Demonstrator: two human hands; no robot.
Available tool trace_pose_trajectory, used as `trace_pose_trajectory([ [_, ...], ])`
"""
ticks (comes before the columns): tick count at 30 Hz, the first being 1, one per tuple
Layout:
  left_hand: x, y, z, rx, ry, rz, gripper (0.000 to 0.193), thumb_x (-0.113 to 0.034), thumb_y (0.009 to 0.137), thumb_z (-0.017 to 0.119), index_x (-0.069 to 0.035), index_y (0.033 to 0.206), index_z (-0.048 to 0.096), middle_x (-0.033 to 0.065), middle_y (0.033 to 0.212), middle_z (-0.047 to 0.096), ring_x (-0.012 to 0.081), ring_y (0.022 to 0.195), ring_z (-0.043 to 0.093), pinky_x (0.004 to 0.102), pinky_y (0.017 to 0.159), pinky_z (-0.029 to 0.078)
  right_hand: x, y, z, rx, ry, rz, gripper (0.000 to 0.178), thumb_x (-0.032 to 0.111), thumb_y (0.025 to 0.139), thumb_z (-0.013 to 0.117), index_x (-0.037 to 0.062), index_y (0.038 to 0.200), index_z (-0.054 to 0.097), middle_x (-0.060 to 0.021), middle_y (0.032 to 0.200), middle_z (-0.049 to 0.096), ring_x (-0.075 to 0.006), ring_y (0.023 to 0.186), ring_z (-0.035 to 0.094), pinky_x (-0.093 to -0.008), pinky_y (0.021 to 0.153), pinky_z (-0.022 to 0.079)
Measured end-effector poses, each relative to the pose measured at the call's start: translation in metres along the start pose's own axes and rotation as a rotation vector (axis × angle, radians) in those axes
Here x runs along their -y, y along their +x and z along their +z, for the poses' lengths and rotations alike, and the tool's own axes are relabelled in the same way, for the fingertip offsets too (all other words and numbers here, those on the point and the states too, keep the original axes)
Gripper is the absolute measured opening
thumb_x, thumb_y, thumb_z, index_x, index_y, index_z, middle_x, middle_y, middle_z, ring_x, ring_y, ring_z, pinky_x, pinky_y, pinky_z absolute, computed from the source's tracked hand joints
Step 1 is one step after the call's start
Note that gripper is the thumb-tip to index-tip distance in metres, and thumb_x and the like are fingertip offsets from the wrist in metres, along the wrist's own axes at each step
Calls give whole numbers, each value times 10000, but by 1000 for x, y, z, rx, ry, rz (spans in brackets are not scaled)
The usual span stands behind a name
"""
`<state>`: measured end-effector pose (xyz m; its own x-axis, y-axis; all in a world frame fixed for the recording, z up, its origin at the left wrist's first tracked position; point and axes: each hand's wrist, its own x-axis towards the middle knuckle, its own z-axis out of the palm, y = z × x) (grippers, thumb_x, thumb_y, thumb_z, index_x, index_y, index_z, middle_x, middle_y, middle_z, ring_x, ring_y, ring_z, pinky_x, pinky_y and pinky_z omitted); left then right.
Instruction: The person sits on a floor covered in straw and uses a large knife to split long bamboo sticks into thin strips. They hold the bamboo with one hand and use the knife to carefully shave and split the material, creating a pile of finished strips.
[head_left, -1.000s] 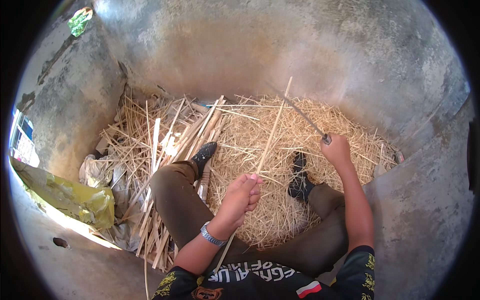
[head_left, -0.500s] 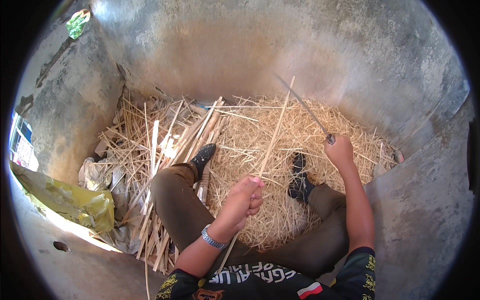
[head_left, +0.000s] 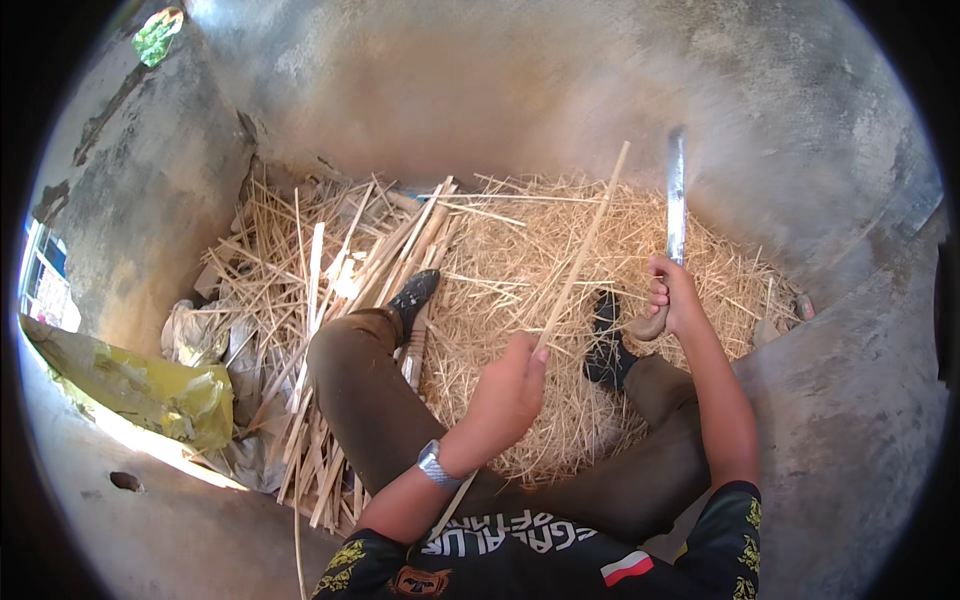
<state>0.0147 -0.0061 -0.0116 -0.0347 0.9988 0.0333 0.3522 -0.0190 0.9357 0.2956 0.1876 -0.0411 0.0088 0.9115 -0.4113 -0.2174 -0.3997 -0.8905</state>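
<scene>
Black cloth formed the near shirt (head_left: 540, 577), and beyond it the left hand (head_left: 503, 397), a silver watch (head_left: 433, 464) on its wrist, had its fingers clamped on a long pale strip (head_left: 583, 258) that slanted from near left to far right. Farther off, on the right, the right hand (head_left: 680, 298) held a knife (head_left: 676, 205) by its curved handle (head_left: 653, 325), fingers closed around it, the blade pointing far and standing right of the strip. Straw (head_left: 490, 345) spread beneath, slats (head_left: 398, 258) lay heaped left, and a grey wall (head_left: 450, 90) rose at the far side.
</scene>
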Motion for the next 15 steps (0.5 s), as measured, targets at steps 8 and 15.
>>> trace_pose_trajectory([
  [8,-9,6,32,97,978,608,222,-92,824,633,-10,1013,549,59,648,610,209,556,612,335,608,431,-5,-35,35,434,490,199,411,406,953,688,10,1041,623,106,501,351,-19,386,350,-195,377,329],
  [15,-15,26,45,200,1591,853,317,-188,783,695,21,998,594,-6,657,544,155,569,537,372,602,384,-5,-34,32,349,396,142,182,213,954,681,89,889,566,112,503,366,-11,393,361,-206,391,328],
])
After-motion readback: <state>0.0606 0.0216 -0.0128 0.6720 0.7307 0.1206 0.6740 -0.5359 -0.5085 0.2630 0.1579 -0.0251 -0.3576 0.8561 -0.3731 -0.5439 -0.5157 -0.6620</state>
